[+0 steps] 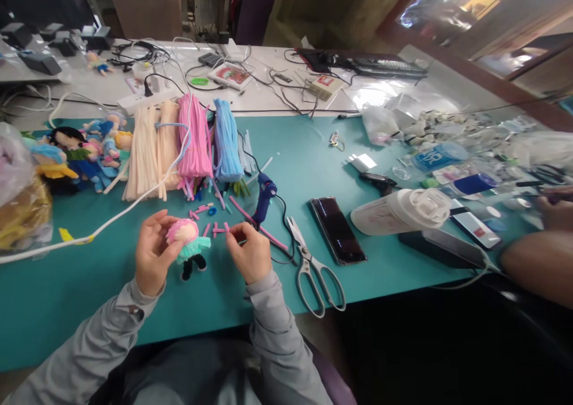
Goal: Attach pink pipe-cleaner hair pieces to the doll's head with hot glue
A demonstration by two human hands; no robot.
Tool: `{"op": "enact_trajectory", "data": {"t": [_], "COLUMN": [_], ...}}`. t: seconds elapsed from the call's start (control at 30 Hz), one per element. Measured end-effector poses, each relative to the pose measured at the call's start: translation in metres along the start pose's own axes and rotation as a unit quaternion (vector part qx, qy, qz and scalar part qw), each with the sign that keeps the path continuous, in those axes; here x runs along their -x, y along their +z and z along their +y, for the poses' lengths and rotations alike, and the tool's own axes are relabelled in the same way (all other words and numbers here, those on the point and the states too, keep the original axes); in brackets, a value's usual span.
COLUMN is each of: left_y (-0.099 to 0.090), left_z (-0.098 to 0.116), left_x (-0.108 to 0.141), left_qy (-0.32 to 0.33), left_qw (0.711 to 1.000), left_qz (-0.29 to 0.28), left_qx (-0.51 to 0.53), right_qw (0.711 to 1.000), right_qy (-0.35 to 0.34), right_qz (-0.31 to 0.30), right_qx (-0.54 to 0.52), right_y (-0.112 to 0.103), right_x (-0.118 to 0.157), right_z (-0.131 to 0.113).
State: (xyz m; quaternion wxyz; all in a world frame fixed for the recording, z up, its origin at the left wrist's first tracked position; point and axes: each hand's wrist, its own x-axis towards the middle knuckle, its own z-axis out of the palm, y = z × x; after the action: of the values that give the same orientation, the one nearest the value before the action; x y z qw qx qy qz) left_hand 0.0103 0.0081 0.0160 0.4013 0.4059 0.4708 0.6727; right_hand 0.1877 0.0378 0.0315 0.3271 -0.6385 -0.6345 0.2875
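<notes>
The grip of the left hand (152,255) is pinched around the pink head of a small fuzzy doll (190,247), held just above the bench (67,285) near its front edge. The doll is judged light, soft and crushable, best taken by head or body. The right hand (250,252) is pressed onto a pink stem piece (220,230). Scissors (313,270) and a glue gun (265,197) crowd the right; open room is left at the front-left corner.

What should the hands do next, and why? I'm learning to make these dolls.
Probably bring the right hand over to the doll and set its pink piece against the pink hair. The left hand holds the doll up by the head with the hair exposed, the right pinches a short pink piece just beside it, and more cut pieces lie behind.
</notes>
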Motion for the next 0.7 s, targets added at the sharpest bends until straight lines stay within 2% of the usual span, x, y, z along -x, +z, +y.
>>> {"op": "enact_trajectory", "data": {"t": [0.13,0.3,0.47,0.7], "left_y": [0.002,0.003,0.002,0.002], "left_z": [0.001,0.003,0.003,0.003], "left_x": [0.004,0.011,0.014,0.013], "left_qy": [0.037,0.084,0.13,0.164], "left_qw": [0.999,0.995,0.987,0.98], "left_qz": [-0.027,-0.041,-0.066,-0.085], "left_qx": [-0.016,-0.045,-0.06,-0.076], "right_qw": [0.992,0.978,0.974,0.976], "right_qy": [-0.037,-0.11,-0.144,-0.18], "right_qz": [0.016,0.022,0.025,0.04], "right_qx": [-0.116,-0.173,-0.174,-0.112], "right_y": [-0.011,-0.022,-0.021,-0.019], "right_x": [0.011,0.027,0.039,0.042], "right_z": [-0.015,-0.042,-0.052,-0.052]}}
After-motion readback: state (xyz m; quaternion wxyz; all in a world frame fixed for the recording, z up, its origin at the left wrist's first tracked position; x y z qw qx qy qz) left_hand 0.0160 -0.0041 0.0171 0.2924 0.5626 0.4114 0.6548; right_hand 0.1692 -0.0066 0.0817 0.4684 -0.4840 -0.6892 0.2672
